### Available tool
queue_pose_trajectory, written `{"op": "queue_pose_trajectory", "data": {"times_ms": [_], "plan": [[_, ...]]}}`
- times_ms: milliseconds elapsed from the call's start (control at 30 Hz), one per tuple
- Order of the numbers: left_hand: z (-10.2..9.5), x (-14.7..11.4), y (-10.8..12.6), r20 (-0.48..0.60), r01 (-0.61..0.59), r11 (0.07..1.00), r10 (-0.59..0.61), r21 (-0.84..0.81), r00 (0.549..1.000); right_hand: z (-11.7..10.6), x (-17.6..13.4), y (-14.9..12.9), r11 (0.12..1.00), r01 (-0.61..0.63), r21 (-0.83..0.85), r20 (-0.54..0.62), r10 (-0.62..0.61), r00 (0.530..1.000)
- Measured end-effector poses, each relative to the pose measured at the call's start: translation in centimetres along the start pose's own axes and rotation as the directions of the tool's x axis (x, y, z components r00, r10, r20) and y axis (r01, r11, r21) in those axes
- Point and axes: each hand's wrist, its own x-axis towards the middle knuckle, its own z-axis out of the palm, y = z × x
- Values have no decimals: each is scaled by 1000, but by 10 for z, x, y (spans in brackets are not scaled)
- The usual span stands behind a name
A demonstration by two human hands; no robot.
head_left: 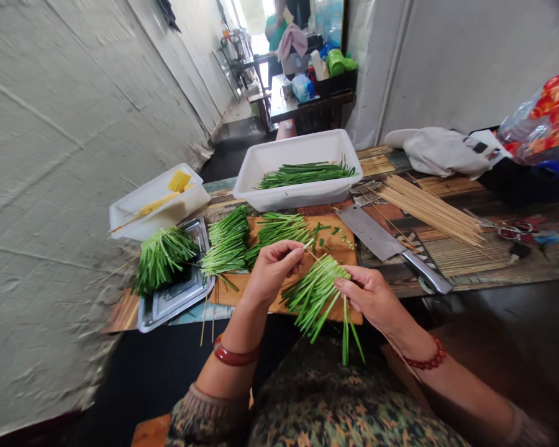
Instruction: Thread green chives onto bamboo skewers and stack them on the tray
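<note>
Left hand point(276, 266) has one pale stalk point(309, 244) pinched right by the tip of a stick point(399, 355), right hand point(371, 294)'s gripping the bunch of greens point(317, 290) threaded on it, over the board point(348, 256)'s near edge. I'd guess an off-centre push could split a stalk or jab a fingertip, and the danglers might slip off. Count: one bunch in hand, three heaps point(228, 242) farther out, one tray point(179, 301), one cleaver point(377, 233), two white tubs point(298, 197); spare sticks point(431, 208), too many to count.
</note>
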Motion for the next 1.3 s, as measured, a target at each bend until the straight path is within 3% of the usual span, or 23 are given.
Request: {"op": "queue_pose_trajectory", "data": {"times_ms": [267, 567, 833, 1100, 1300], "plan": [[2, -2, 6, -17, -55, 991, 58, 123, 998, -1, -1, 0, 1000, -19, 3, -19, 19, 1000], [2, -3, 6, -42, -192, 934, 214, 302, 976, -2, -1, 0, 999, -34, -5, -13, 34, 999], [4, -5, 9, -47, -107, 965, 122, 237, 991, 0, 1, 6, 1000, -21, 4, -11, 21, 1000], [2, -5, 2, 14, 33, 995, -35, 98, 999, -2, 2, 13, 1000, 3, 17, 20, -3, 1000], [0, -6, 6, 31, -36, 990, 32, 139, 999, -6, 0, 18, 1000, -7, -11, 55, 8, 998]]}}
